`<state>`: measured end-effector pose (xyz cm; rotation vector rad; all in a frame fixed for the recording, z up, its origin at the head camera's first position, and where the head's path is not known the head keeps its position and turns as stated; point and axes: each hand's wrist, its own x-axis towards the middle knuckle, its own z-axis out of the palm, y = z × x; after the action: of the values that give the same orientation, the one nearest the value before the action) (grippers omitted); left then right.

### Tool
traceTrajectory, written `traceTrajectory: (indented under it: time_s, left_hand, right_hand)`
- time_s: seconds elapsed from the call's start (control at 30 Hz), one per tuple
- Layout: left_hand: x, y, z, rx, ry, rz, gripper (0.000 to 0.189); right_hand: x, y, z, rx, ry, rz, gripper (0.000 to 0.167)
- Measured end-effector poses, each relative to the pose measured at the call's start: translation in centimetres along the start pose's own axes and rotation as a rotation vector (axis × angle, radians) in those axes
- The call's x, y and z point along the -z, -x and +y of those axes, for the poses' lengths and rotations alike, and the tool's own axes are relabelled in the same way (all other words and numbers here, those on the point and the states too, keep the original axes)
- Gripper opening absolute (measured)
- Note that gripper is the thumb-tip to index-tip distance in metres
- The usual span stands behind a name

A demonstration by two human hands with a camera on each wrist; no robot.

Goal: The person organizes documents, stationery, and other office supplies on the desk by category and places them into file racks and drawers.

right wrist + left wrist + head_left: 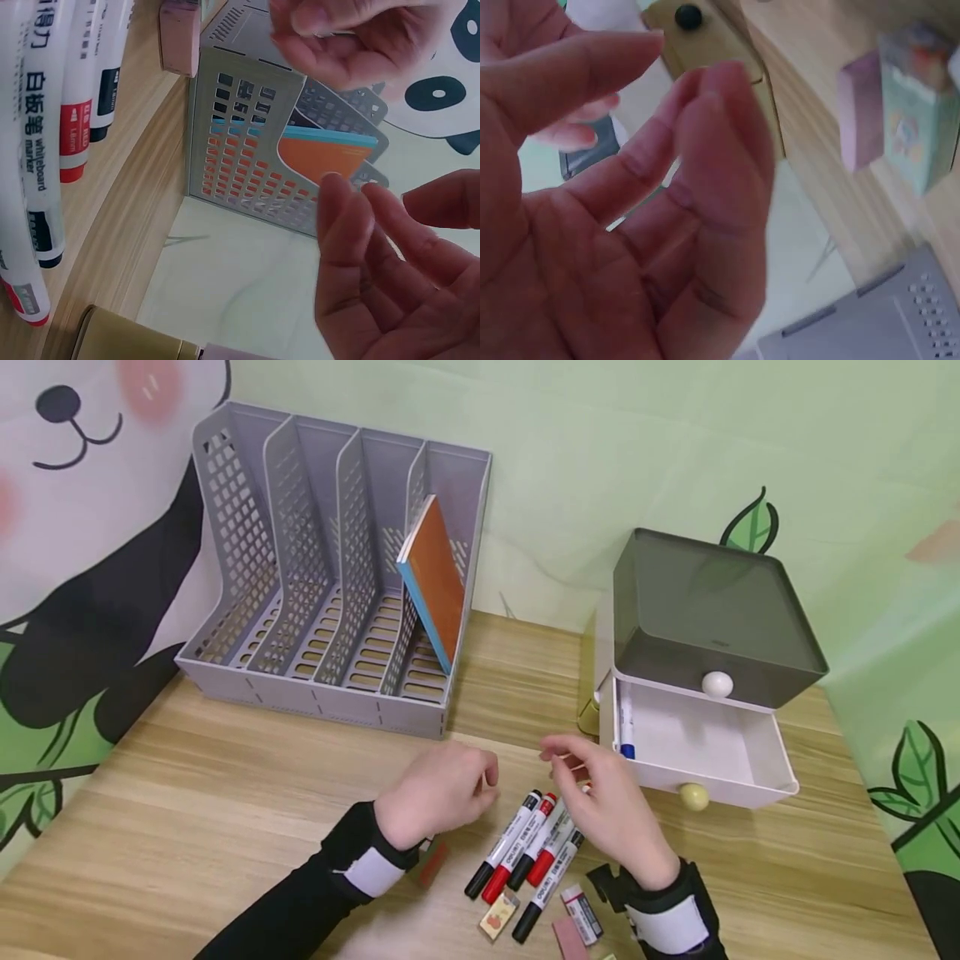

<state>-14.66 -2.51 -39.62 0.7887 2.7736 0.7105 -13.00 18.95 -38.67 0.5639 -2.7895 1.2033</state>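
Head view: we take the whiteboard markers (536, 848), at least five lying roughly side by side on the table, as our clock's centre. Their round barrels probably settle best in that alignment. At ten o'clock we see the left hand (441, 789), fingers loosely bent, thumb apart from them, nothing pinched. At two o'clock the right hand (611, 802) is just as slack and bare, partly covering the markers' far ends. Beyond it, also toward two, a drawer (735, 787) stands pulled out, presumably for access; a blue-capped marker (627, 718) lies along its nine-o'clock wall, a fit that suits its length. A sleeved eraser (582, 914) sits at five. Toward eleven, a grey file holder (345, 706) keeps an orange-covered notebook (441, 585) tilted, likely because its compartment is wider than the notebook.
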Motion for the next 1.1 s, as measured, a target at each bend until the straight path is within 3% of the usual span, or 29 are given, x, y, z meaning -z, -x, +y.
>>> traceTrajectory:
  time_s: [0.2, 0.57, 0.8, 1.1]
  left_hand:
    - [-1.2, 0.1, 1.0, 0.042, -0.024, -0.108, 0.012]
    - [-3.1, 0.6, 2.3, 0.089, -0.106, -0.200, 0.026]
    - [-3.8, 0.4, 2.7, 0.096, -0.176, -0.213, 0.024]
    - [-3.9, 0.3, 2.3, 0.198, -0.212, -0.198, 0.027]
  right_hand:
    - [0.0, -0.1, 0.0, -0.015, 0.019, -0.022, 0.026]
    - [0.1, 0.0, 0.0, -0.024, 0.026, -0.021, 0.025]
    - [0.1, 0.0, 0.1, -0.023, 0.015, -0.022, 0.026]
    - [0.2, 0.0, 0.1, -0.036, 0.017, -0.018, 0.025]
